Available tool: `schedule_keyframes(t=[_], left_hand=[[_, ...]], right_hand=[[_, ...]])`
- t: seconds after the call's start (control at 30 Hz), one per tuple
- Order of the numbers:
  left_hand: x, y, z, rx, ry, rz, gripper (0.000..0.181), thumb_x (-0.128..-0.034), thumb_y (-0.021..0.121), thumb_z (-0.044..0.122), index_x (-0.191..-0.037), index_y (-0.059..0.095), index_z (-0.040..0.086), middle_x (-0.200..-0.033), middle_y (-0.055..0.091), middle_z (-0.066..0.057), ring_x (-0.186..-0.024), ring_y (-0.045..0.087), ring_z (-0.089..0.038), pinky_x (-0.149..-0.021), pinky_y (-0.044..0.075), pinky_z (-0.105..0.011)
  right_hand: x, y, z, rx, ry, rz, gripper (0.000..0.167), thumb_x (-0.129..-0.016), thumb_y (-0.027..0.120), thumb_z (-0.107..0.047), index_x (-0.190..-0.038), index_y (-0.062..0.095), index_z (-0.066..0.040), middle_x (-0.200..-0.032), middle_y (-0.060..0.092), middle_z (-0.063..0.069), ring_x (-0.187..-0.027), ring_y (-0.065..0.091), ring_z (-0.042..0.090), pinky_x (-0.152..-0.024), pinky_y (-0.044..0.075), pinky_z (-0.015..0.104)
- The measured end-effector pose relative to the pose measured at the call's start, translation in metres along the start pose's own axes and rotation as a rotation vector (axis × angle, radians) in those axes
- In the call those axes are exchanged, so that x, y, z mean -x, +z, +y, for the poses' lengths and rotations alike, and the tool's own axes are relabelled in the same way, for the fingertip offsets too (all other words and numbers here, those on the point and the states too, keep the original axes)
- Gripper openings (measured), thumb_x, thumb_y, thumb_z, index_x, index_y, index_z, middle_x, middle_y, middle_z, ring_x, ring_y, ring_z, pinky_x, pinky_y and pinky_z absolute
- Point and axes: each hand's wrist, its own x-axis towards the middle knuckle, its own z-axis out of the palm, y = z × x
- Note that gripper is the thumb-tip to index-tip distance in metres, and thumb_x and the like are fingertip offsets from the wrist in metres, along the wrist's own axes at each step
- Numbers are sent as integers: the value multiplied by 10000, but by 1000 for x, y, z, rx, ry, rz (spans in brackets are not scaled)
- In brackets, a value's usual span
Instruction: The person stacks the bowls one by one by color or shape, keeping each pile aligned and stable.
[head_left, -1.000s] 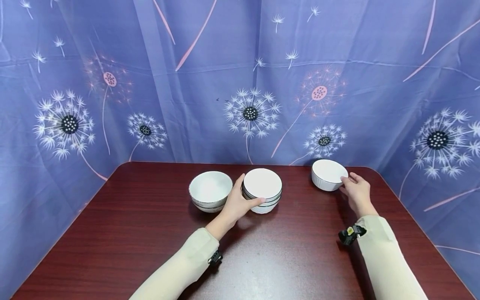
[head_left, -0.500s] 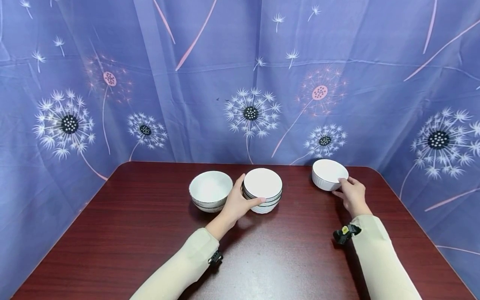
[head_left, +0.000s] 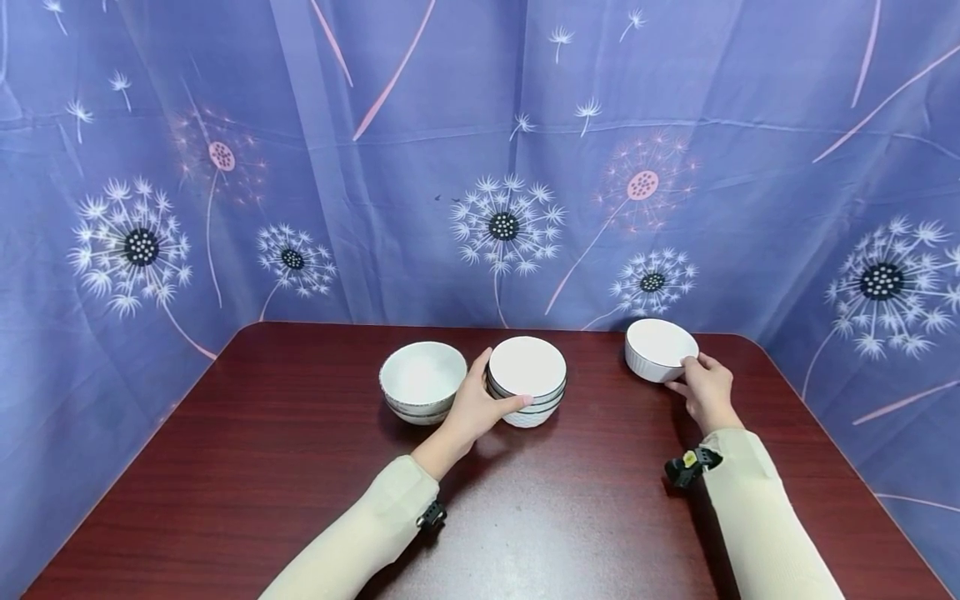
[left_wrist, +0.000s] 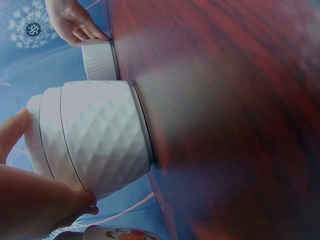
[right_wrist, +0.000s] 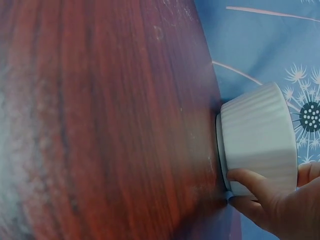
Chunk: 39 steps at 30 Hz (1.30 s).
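Near the back middle of the table is a stack of several white dark-rimmed bowls (head_left: 528,410); their dimpled sides (left_wrist: 102,135) show in the left wrist view. My left hand (head_left: 476,408) grips this stack from its left, the thumb across the front. At the back right stands a white ribbed bowl (head_left: 648,367). My right hand (head_left: 707,393) holds it by its right side. In the right wrist view a finger lies low on the ribbed wall and another digit reaches the rim; part of the right hand (right_wrist: 295,210) is cut off by the frame.
Left of my left hand sit two nested pale bowls (head_left: 420,408) with speckled rims; a coloured pattern shows on a bowl (left_wrist: 125,234) at the bottom of the left wrist view. The dark red table (head_left: 262,467) ends at a blue dandelion curtain (head_left: 405,208).
My right hand has shifted slightly left and taken a closer hold on the ribbed bowl's side. The left hand and the stacks have stayed put.
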Motion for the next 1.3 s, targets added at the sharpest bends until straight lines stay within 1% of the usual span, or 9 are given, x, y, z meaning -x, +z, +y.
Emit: schedule_keyframes(t=[0.37, 0.53, 0.6, 0.67, 0.77, 0.8, 1.0, 1.17, 1.3], left_hand=[[-1, 1, 2, -11, -3, 2, 1037, -722, 856, 191, -1522, 211, 56, -1541, 284, -152, -1404, 295, -253, -1130, 272, -407], [-1, 1, 2, -7, -6, 0, 1036, -725, 854, 189, -1523, 208, 56, -1540, 283, -150, -1402, 297, -252, -1128, 276, -407], [-1, 1, 1, -5, -10, -2, 1035, -726, 853, 188, -1524, 207, 60, -1541, 282, -147, -1403, 296, -248, -1128, 278, -403], [-1, 1, 1, 0, -7, -5, 1033, -729, 852, 184, -1524, 205, 58, -1543, 277, -148, -1405, 290, -249, -1129, 275, -403], [-1, 1, -1, 6, -3, -7, 1031, -731, 850, 181, -1523, 204, 53, -1546, 270, -152, -1408, 283, -253, -1131, 269, -407], [-1, 1, -1, 6, -2, -8, 1032, -730, 851, 181, -1523, 203, 51, -1546, 268, -153, -1409, 282, -255, -1132, 267, -409], [-1, 1, -1, -1, -11, -7, 1041, -725, 855, 192, -1525, 202, 60, -1547, 269, -148, -1410, 280, -251, -1131, 268, -406], [-2, 0, -3, 8, -6, -8, 1042, -725, 855, 182, -1524, 199, 53, -1547, 270, -152, -1409, 279, -249, -1135, 259, -404], [-1, 0, -2, 18, -9, -11, 1041, -731, 849, 173, -1528, 189, 57, -1549, 262, -160, -1412, 275, -262, -1133, 262, -421]], right_hand=[[1, -2, -3, 10, -1, -17, 650, -942, 289, -52, -1522, 4, 14, -1568, 40, 220, -1368, 258, 303, -742, 553, 241], [2, -3, -5, 19, -6, -23, 651, -943, 299, -57, -1524, 16, 11, -1564, 66, 223, -1338, 308, 305, -752, 552, 246], [4, -3, -6, 16, -17, -28, 653, -935, 308, -50, -1522, 30, 23, -1551, 100, 241, -1193, 492, 245, -739, 555, 245], [5, -4, -6, 13, -27, -36, 653, -930, 317, -42, -1520, 47, 31, -1537, 134, 258, -985, 594, 151, -712, 560, 241], [8, -4, -7, 15, -43, -45, 642, -925, 329, -31, -1517, 90, 37, -1506, 195, 279, -683, 574, 24, -673, 566, 238], [9, -4, -8, 14, -47, -49, 634, -926, 330, -29, -1515, 104, 42, -1494, 214, 286, -662, 580, 27, -663, 567, 240], [15, 1, -13, 9, -75, -92, 612, -919, 339, -16, -1494, 156, 83, -1420, 282, 303, -643, 602, 49, -632, 572, 255], [20, 8, -20, -1, -93, -120, 604, -907, 341, 1, -1478, 178, 112, -1332, 350, 281, -655, 606, 66, -629, 573, 258], [24, 12, -25, -1, -96, -145, 617, -911, 349, -12, -1484, 156, 106, -1355, 334, 284, -666, 611, 65, -660, 573, 263]])
